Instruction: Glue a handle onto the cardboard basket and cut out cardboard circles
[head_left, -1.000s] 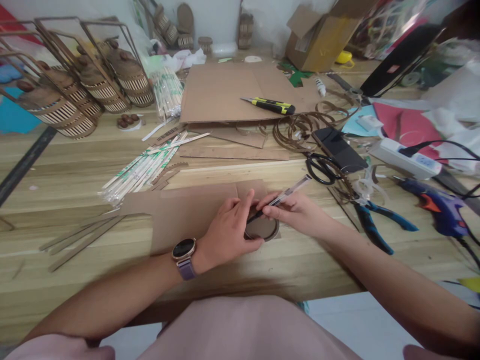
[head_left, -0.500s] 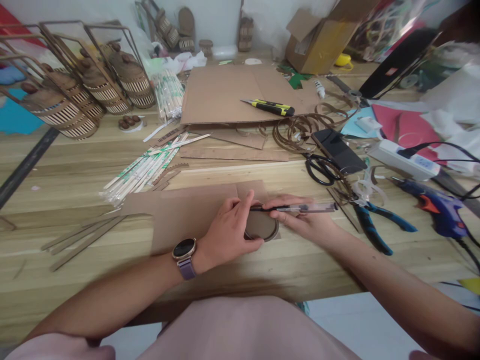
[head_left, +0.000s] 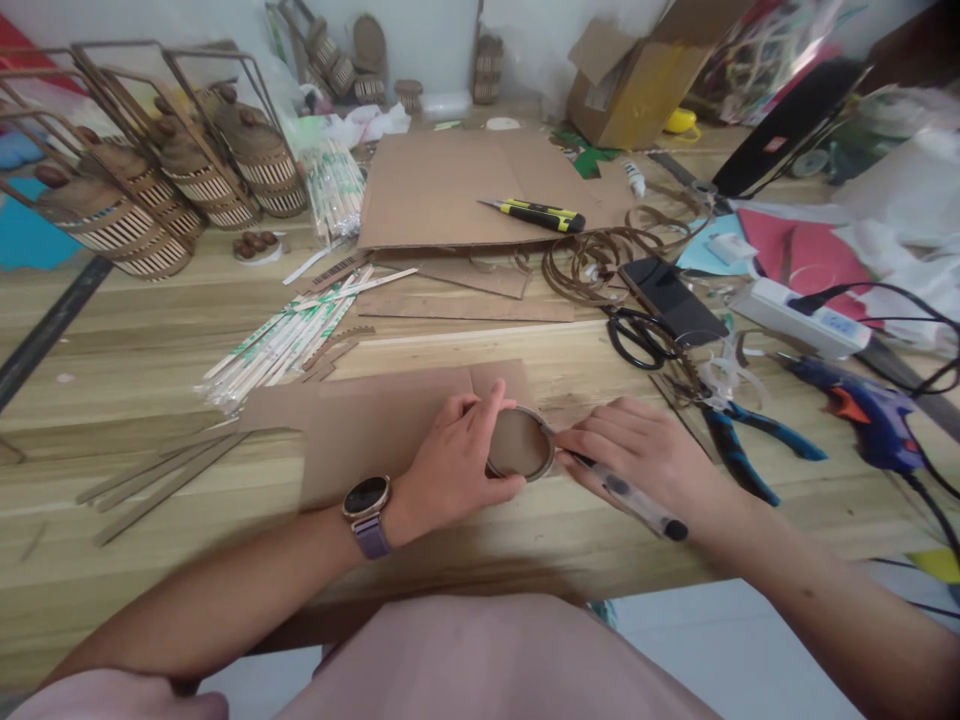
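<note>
My left hand [head_left: 466, 455] grips the left side of a thin brown cardboard ring [head_left: 553, 455], pressing it flat on a piece of cardboard [head_left: 360, 430]. Its thumb lies at the ring's near edge and the fingers at the far edge. In my right hand [head_left: 630, 455] is a pen [head_left: 637, 505] with a clear barrel and black end. The pen slants toward my body, its tip end at the ring's right outer edge. Whether the tip touches the cardboard cannot be seen clearly.
Paper-wrapped sticks [head_left: 289, 335] lie left of centre. A utility knife [head_left: 536, 214] rests on a cardboard sheet [head_left: 427, 190]. To the right are scissors [head_left: 637, 338], a phone [head_left: 675, 300], pliers [head_left: 772, 435] and a glue gun [head_left: 870, 405]. Lidded striped baskets [head_left: 217, 190] stand at the back left.
My right hand has moved from the ring's far edge to its right side. The pen has swung from lying sideways to slanting back toward me. My left hand stays on the ring.
</note>
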